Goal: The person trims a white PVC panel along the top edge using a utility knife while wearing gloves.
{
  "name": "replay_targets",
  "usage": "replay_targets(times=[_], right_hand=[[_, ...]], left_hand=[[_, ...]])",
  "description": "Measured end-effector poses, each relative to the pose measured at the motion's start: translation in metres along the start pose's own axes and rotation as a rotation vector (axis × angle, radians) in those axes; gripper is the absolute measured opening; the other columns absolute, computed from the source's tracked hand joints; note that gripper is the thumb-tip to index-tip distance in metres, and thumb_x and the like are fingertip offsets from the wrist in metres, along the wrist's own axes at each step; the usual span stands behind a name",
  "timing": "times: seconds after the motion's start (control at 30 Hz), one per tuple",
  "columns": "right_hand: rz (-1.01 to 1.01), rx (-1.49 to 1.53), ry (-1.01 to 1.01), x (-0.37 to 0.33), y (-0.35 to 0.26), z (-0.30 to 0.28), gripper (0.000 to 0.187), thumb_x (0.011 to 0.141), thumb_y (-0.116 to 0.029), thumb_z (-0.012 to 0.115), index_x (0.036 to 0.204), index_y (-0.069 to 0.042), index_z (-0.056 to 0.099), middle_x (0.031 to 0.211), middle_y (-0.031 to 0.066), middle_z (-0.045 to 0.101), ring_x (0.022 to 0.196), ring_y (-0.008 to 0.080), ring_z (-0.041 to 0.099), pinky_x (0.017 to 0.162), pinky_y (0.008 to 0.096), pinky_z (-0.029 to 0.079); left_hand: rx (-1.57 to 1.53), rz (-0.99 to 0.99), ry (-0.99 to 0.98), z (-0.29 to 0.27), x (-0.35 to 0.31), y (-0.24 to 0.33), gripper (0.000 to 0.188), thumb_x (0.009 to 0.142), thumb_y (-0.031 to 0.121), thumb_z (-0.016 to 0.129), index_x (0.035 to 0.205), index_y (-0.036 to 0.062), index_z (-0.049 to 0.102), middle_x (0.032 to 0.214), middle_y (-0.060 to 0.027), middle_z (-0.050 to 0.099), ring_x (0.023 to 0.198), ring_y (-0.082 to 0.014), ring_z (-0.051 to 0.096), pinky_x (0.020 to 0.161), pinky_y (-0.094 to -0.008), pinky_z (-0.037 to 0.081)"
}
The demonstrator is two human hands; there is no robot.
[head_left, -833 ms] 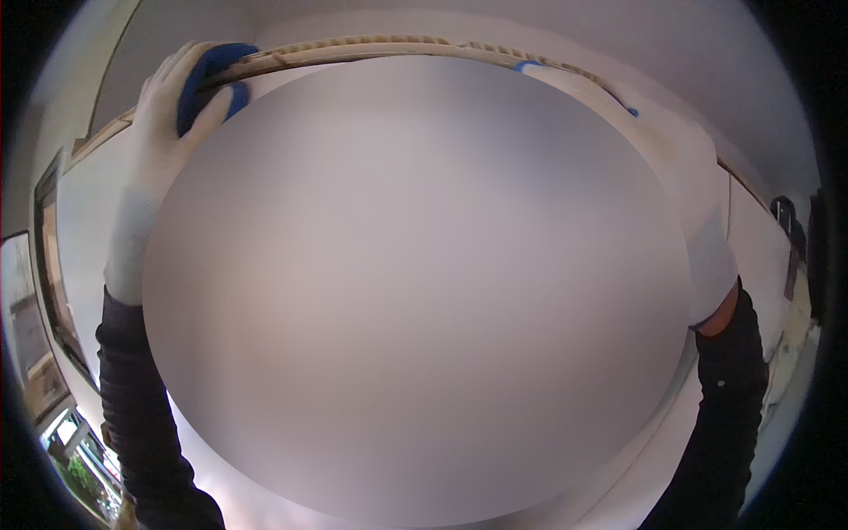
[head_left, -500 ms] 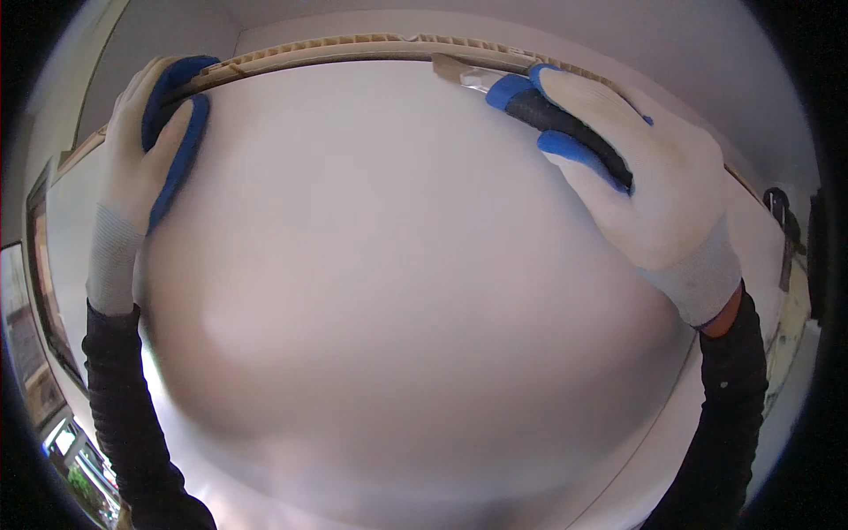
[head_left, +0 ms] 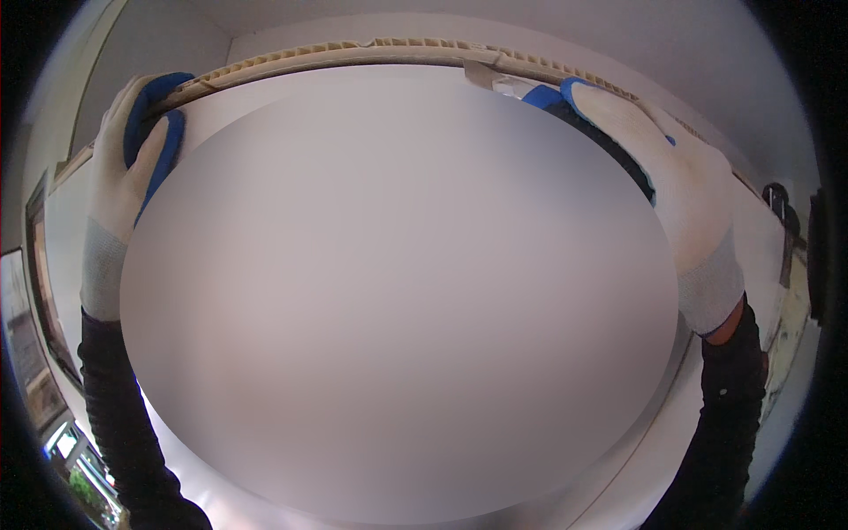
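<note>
A large white panel (head_left: 265, 97) fills the view, with a ribbed, tan edge (head_left: 415, 44) along its far side. My left hand (head_left: 132, 150), in a white glove with blue-coated fingers, clasps that edge at the far left, thumb on the near face and fingers over the top. At the far right, my gloved right hand (head_left: 658, 146) is closed round a blue-and-black handle. From the handle a flat, brownish blade (head_left: 478, 74) reaches the edge strip; the tool looks like a scraper. A pale oval blur covers the panel's middle and part of the handle.
Grey walls (head_left: 309, 22) stand beyond the panel's far edge. To the right is a dark object (head_left: 777, 199) beside the panel. Framed panes (head_left: 22, 327) line the left side, and greenery (head_left: 84, 486) shows through an opening at lower left.
The right hand and its tool have shifted right and slightly down in the picture, the blade now overlapping the edge strip. The left hand appears a little further left and lower, still gripping.
</note>
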State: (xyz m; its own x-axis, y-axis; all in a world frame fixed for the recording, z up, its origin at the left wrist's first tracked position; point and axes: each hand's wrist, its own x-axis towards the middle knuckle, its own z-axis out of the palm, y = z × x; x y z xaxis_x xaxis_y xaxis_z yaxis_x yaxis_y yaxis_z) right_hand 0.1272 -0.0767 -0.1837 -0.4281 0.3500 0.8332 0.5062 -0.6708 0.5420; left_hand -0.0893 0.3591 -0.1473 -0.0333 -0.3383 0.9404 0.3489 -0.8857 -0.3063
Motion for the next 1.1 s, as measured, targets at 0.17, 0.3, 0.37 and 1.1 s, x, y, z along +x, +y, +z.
replay_targets(times=[0.17, 0.3, 0.37, 1.1], right_hand=[[0.015, 0.031, -0.010, -0.007, -0.003, -0.004, 0.045, 0.088, -0.011, 0.078, 0.132, -0.007, 0.066, 0.123, 0.0167, 0.071, 0.110, 0.0340, 0.070, 0.096, 0.0374, 0.055], [0.008, 0.193, 0.136, -0.016, 0.006, 0.011, 0.044, 0.087, -0.020, 0.079, 0.129, -0.013, 0.068, 0.111, 0.0146, 0.072, 0.093, 0.0319, 0.072, 0.082, 0.0385, 0.057], [0.000, 0.283, 0.082, -0.015, -0.002, 0.007, 0.045, 0.089, -0.016, 0.077, 0.132, -0.011, 0.066, 0.117, 0.0163, 0.071, 0.101, 0.0329, 0.070, 0.088, 0.0386, 0.055], [-0.280, 0.249, 0.274, 0.116, -0.113, 0.065, 0.040, 0.088, -0.028, 0.078, 0.126, -0.016, 0.069, 0.102, 0.0099, 0.075, 0.080, 0.0318, 0.072, 0.069, 0.0388, 0.058]], left_hand=[[-0.201, -0.122, 0.038, 0.007, -0.007, -0.005, 0.051, 0.105, 0.029, 0.061, 0.149, 0.0045, 0.050, 0.152, -0.0178, 0.049, 0.141, -0.0318, 0.047, 0.120, -0.0420, 0.038], [0.010, -0.023, 0.029, 0.001, -0.004, 0.006, 0.049, 0.104, 0.024, 0.061, 0.148, 0.0055, 0.051, 0.153, -0.0183, 0.048, 0.143, -0.0343, 0.046, 0.122, -0.0455, 0.036], [0.081, 0.001, 0.040, 0.001, -0.004, -0.001, 0.049, 0.103, 0.023, 0.062, 0.148, 0.0061, 0.051, 0.153, -0.0185, 0.048, 0.143, -0.0359, 0.045, 0.122, -0.0471, 0.035], [0.087, 0.032, 0.015, -0.021, -0.001, 0.011, 0.045, 0.098, 0.030, 0.062, 0.136, 0.0067, 0.060, 0.133, -0.0167, 0.062, 0.130, -0.0358, 0.054, 0.116, -0.0462, 0.040]])
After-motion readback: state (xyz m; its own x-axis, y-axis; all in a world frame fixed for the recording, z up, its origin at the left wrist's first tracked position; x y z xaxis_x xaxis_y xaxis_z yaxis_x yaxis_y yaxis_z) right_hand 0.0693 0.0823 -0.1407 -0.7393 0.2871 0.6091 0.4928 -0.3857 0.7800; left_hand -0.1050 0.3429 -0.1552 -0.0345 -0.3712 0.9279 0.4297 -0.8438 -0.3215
